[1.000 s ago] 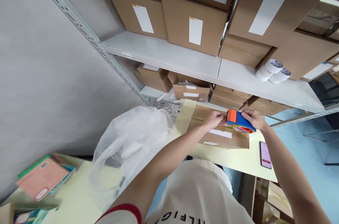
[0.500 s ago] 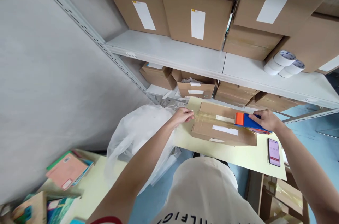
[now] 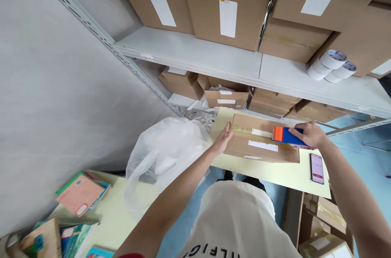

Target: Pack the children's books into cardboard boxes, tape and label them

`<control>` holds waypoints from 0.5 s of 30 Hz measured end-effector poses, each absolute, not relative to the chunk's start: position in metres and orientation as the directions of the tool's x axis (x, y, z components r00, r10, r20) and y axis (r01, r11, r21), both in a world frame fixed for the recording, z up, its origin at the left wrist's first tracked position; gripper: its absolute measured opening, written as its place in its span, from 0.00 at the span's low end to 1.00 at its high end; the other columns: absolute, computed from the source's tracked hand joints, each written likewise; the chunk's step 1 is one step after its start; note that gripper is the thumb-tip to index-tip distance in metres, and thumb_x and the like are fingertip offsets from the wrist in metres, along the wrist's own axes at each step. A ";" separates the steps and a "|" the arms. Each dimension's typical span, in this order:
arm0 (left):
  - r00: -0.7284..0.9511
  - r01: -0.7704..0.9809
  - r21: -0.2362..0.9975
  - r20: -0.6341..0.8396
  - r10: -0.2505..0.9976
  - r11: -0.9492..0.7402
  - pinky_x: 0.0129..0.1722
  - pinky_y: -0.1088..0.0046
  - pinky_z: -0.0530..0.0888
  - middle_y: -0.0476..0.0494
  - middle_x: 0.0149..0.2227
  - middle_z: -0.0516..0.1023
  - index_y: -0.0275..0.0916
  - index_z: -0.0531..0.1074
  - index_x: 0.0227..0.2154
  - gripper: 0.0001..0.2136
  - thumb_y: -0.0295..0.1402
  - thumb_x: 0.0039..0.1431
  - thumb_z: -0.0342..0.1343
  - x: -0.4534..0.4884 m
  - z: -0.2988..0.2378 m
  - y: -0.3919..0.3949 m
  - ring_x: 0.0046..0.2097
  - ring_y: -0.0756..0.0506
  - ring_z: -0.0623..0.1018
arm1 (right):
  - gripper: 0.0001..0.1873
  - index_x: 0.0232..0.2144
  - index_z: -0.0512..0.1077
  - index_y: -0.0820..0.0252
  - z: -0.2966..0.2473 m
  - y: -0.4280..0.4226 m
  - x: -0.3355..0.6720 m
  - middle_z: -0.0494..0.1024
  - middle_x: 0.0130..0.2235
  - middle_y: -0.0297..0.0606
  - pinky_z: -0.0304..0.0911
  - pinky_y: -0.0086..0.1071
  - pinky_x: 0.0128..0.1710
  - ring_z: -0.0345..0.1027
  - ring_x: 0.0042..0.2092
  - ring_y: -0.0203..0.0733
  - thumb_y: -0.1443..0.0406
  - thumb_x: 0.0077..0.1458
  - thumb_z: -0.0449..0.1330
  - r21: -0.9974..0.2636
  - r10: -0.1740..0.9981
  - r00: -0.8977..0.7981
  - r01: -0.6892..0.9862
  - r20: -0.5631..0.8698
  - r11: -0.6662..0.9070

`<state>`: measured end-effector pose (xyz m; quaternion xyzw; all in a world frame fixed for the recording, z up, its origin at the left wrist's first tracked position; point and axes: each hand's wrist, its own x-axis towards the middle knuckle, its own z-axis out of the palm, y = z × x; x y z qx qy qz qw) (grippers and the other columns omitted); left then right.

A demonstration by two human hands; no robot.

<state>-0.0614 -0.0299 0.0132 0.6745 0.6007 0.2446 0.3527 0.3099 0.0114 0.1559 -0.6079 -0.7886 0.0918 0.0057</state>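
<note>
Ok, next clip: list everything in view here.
cardboard box: one, brown, on the table
tape dispenser: one, orange and blue, atop the box
phone: one, dark, right of the box
plastic bag: one, white, left of the box
books: several, colourful, bottom left
stored boxes: many, brown, on the shelves
tape rolls: several, white, upper shelf, right
table: one, pale yellow, centre
left hand: one, open, at the box's left end
right hand: one, shut on the tape dispenser

You get bright, even, diffuse light; soft shadow sits under the shelf [image 3: 214, 56] beyond your right hand [image 3: 308, 135] clamped on the tape dispenser [image 3: 285, 135]. Wide-angle distortion bends the edges, and the books [image 3: 79, 195] far left of that grip look smeared.
</note>
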 end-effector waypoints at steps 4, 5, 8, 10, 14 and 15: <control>0.217 0.701 0.706 -0.083 0.973 -0.096 0.68 0.53 0.56 0.25 0.72 0.41 0.30 0.31 0.71 0.42 0.54 0.67 0.39 -0.043 0.037 -0.038 0.73 0.37 0.46 | 0.29 0.22 0.76 0.54 0.156 0.011 0.310 0.77 0.22 0.37 0.56 0.33 0.25 0.68 0.24 0.42 0.42 0.57 0.49 -0.161 0.961 -0.258 0.957 -0.100 0.241; 0.262 0.734 0.654 -0.024 0.965 -0.183 0.68 0.48 0.51 0.24 0.72 0.38 0.29 0.31 0.71 0.47 0.58 0.63 0.43 -0.038 0.045 -0.037 0.73 0.34 0.42 | 0.29 0.22 0.75 0.54 0.157 0.010 0.311 0.77 0.21 0.37 0.55 0.33 0.25 0.67 0.24 0.42 0.42 0.57 0.49 -0.160 0.962 -0.257 0.957 -0.094 0.240; 0.479 0.755 0.476 0.068 0.875 -0.451 0.67 0.41 0.39 0.22 0.72 0.38 0.28 0.39 0.70 0.60 0.67 0.47 0.54 -0.019 0.065 -0.029 0.72 0.26 0.37 | 0.29 0.22 0.75 0.55 0.159 0.011 0.311 0.76 0.21 0.37 0.54 0.33 0.24 0.66 0.24 0.42 0.42 0.58 0.49 -0.167 0.962 -0.252 0.958 -0.107 0.233; 0.528 0.771 0.413 0.011 0.849 -0.484 0.68 0.44 0.36 0.20 0.72 0.41 0.27 0.42 0.70 0.65 0.69 0.38 0.58 -0.007 0.071 -0.022 0.72 0.25 0.40 | 0.29 0.22 0.75 0.55 0.162 0.012 0.310 0.75 0.21 0.37 0.55 0.33 0.25 0.66 0.24 0.41 0.42 0.58 0.50 -0.178 0.955 -0.260 0.956 -0.141 0.234; 0.470 0.832 0.360 -0.057 0.881 -0.421 0.69 0.49 0.39 0.15 0.71 0.40 0.19 0.39 0.69 0.71 0.68 0.33 0.61 0.002 0.065 -0.014 0.72 0.25 0.42 | 0.31 0.21 0.76 0.54 0.165 0.018 0.305 0.73 0.20 0.37 0.54 0.33 0.25 0.66 0.25 0.42 0.40 0.57 0.51 -0.159 0.948 -0.230 0.967 -0.222 0.198; 0.471 0.836 0.350 -0.064 0.880 -0.423 0.69 0.49 0.40 0.15 0.71 0.40 0.18 0.38 0.69 0.71 0.68 0.33 0.61 0.002 0.063 -0.014 0.72 0.25 0.41 | 0.31 0.21 0.76 0.54 0.166 0.020 0.306 0.73 0.20 0.37 0.53 0.33 0.24 0.66 0.25 0.42 0.39 0.57 0.51 -0.157 0.944 -0.228 0.968 -0.237 0.194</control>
